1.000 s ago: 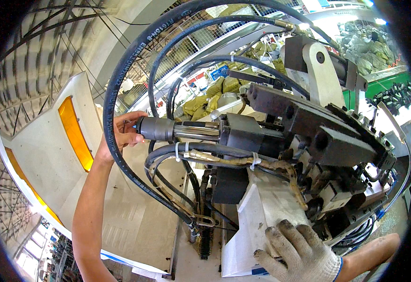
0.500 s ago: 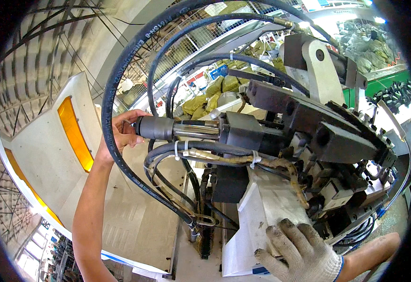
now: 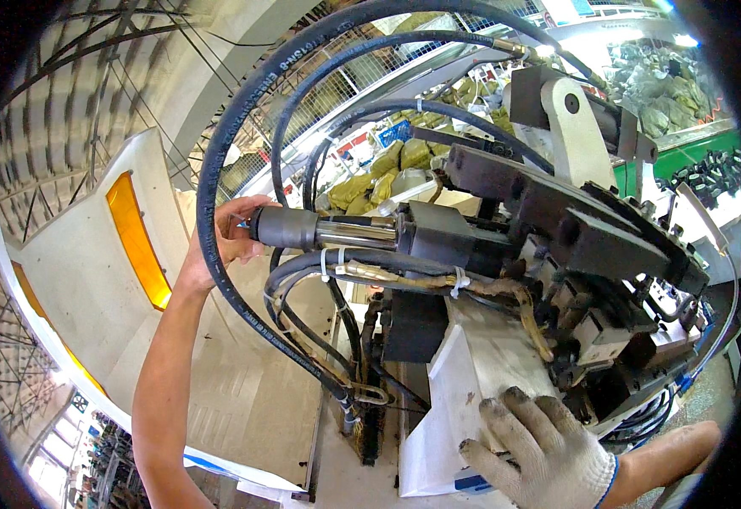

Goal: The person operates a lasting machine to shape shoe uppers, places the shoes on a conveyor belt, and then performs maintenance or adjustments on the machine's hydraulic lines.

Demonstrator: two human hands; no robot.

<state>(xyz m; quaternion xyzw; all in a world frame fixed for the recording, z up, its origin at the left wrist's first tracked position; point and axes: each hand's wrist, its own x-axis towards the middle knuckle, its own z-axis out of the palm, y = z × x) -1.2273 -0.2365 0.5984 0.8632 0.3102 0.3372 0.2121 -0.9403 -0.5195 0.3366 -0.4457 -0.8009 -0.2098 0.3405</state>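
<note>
My bare left hand (image 3: 225,236) is at the left end of a black cylinder cap (image 3: 286,227), behind a thick black hose. Its fingers are curled together by the cap's end face, around something small that I cannot make out. From the cap a shiny metal rod (image 3: 355,232) runs right into a black block (image 3: 438,231) of the machine. My right hand (image 3: 544,450), in a soiled white knit glove, rests palm down with spread fingers on the machine's white housing (image 3: 464,403). Nothing shows in its grip.
Thick black hoses (image 3: 210,195) arch over the cylinder. Cables bound with white ties (image 3: 370,270) hang below it. To the left stands a beige panel with an orange window (image 3: 137,242). Dark plates and clamps (image 3: 591,237) fill the right; olive sacks (image 3: 379,170) lie behind.
The view has shifted slightly, so the hoses and cylinder cap appear a little further right. My left hand stays at the cap's end, its fingers slightly changed in pose. My right hand stays put.
</note>
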